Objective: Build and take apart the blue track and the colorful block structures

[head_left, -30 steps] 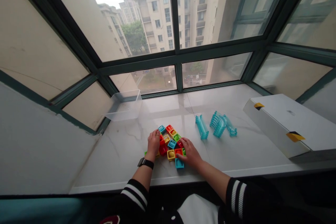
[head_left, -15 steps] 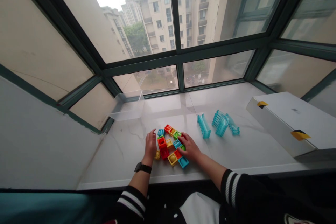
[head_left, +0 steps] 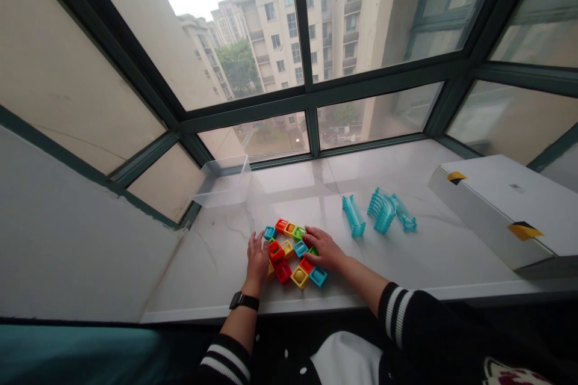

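Observation:
Several toy blocks in red, yellow, blue and green lie in a loose cluster on the white ledge. My left hand (head_left: pixel 257 257) is at the cluster's left side, fingers apart and bent, close against a red block (head_left: pixel 276 250) and a blue block (head_left: pixel 270 233). From the right, my right hand (head_left: pixel 326 249) reaches over the cluster, thumb and fingers spread, touching blocks beside a green block (head_left: pixel 298 233); its fingers partly hide what lies under them. Nearest to me are a yellow block (head_left: pixel 300 277) with a rounded middle and a blue block (head_left: pixel 318 277).
Clear teal track-like pieces (head_left: pixel 353 216) lie to the right of the blocks, one of them a curved piece (head_left: pixel 382 210). A clear plastic bin (head_left: pixel 223 197) stands at the back left by the window. At the right is a white box (head_left: pixel 501 204) with yellow-black tabs.
The back row of red, yellow and green blocks and the blue block beside my left hand have shifted left. Both hands have moved slightly left too. The view has turned a little.

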Demonstrator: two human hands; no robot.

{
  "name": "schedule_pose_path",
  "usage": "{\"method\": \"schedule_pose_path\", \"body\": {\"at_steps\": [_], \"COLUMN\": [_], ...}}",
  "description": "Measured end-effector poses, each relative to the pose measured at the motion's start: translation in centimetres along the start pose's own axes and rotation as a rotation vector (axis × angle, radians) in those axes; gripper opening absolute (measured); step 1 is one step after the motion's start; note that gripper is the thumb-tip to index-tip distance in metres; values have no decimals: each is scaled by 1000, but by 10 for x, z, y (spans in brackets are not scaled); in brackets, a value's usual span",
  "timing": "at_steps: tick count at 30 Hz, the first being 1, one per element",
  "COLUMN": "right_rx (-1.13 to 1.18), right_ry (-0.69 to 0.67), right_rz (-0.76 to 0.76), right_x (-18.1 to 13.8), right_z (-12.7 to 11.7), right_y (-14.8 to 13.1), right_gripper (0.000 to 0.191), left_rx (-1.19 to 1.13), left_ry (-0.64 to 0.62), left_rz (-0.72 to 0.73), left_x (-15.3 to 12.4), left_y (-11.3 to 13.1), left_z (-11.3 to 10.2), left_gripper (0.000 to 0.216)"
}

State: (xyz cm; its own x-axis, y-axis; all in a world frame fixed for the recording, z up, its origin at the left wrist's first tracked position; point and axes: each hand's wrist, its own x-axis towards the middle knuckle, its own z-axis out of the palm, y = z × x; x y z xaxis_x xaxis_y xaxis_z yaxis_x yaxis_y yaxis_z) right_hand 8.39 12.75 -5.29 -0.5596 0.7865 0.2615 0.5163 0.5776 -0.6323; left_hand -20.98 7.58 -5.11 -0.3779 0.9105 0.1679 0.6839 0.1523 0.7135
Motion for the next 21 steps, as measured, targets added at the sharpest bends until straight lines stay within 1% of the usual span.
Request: {"method": "schedule_pose_path", "body": {"at_steps": [4, 6, 7, 9, 12, 16, 19, 21], "right_rx": [-72, -104, -114, -120, -110, -104, -99, -94], "right_ry": [62, 57, 53, 55, 73, 82, 77, 79], "right_rz": [11, 21, 31, 45, 29, 3, -14, -27], "right_x": [-24, -35, -37, -37, -26, -11, -9, -10], "right_z": [3, 10, 14, 20, 22, 20, 19, 19], "right_y": [-15, -24, -28, -33, -35, -33, -31, -30], "right_gripper": [73, 80, 81, 75, 60, 51, 49, 48], "left_rx": [-25, -45, -53, -62, -61, -26, -7, 22], "left_ry": [-126, -172, -188, -204, -219, -186, -143, -146], "left_rz": [16, 50, 66, 93, 136, 176, 196, 238], "left_x": [27, 35, 37, 36, 28, 21, 28, 38], "left_y": [-3, 0, 2, 8, 14, 13, 11, 13], "left_z": [-3, 1, 3, 8, 11, 9, 7, 8], "left_gripper": [57, 55, 54, 53, 50, 47, 46, 45]}}
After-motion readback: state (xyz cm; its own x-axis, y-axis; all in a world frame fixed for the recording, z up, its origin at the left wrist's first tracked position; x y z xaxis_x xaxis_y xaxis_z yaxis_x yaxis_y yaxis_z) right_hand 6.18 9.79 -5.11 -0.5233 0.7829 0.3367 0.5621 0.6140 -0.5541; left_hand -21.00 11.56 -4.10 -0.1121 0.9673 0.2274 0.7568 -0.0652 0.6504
